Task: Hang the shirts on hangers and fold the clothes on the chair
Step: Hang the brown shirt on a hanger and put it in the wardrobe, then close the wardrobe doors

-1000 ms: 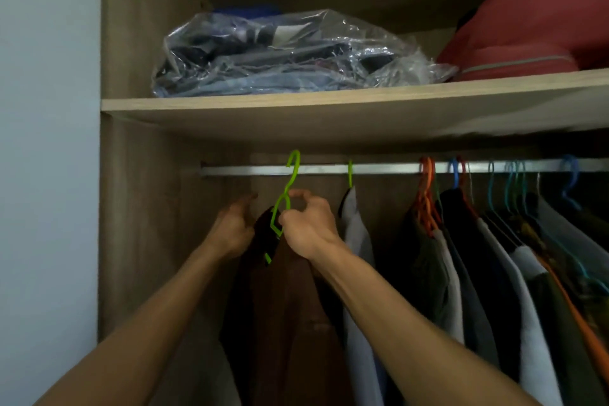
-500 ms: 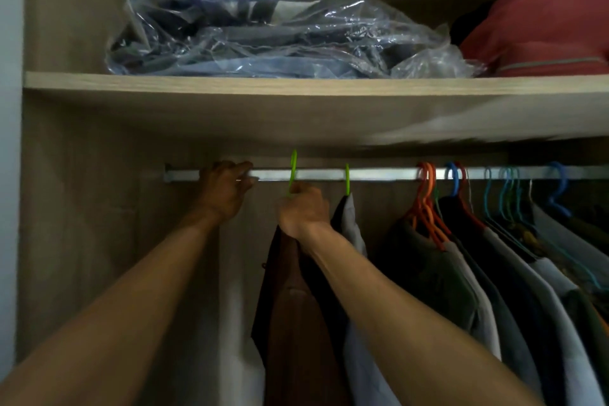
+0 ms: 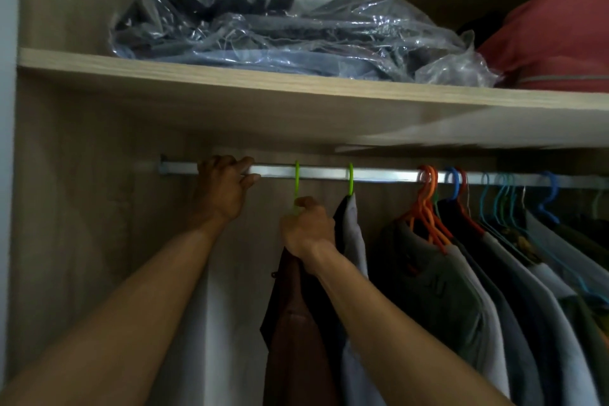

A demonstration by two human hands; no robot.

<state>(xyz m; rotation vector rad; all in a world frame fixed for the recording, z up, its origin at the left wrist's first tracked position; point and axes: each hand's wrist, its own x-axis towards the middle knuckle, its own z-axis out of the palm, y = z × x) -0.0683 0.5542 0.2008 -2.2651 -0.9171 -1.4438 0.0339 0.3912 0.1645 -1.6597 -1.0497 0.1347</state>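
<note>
Shirt (image 3: pixel 296 333), brown, on green hanger (image 3: pixel 297 180): hanging at the left end of the rail (image 3: pixel 329 173), hook looped over the bar, just left of a grey shirt (image 3: pixel 354 241) on a second green hook (image 3: pixel 351 178).

Right hand (image 3: pixel 306 227): I am seeing its fingers curled tight round the hanger neck under the hook, gripping it together with the collar.

Left hand (image 3: pixel 224 188): fingers are wrapping over the rail near the bracket, thumb underneath, clear of the hook.

Neighbours: orange hangers (image 3: pixel 426 204) and blue ones are crowding the right side with more shirts. Shelf (image 3: pixel 230 82) above is carrying a plastic bag (image 3: pixel 280 20) of clothes and a red bundle (image 3: pixel 553 39).

Step in hand, as I am judging it: seating the hanger. I am advising letting the hook settle fully on the bar before releasing, keeping the shoulders level so the shirt is not sliding off, and leaving a gap from the grey shirt. The chair is not showing, so folding is presumably waiting.
</note>
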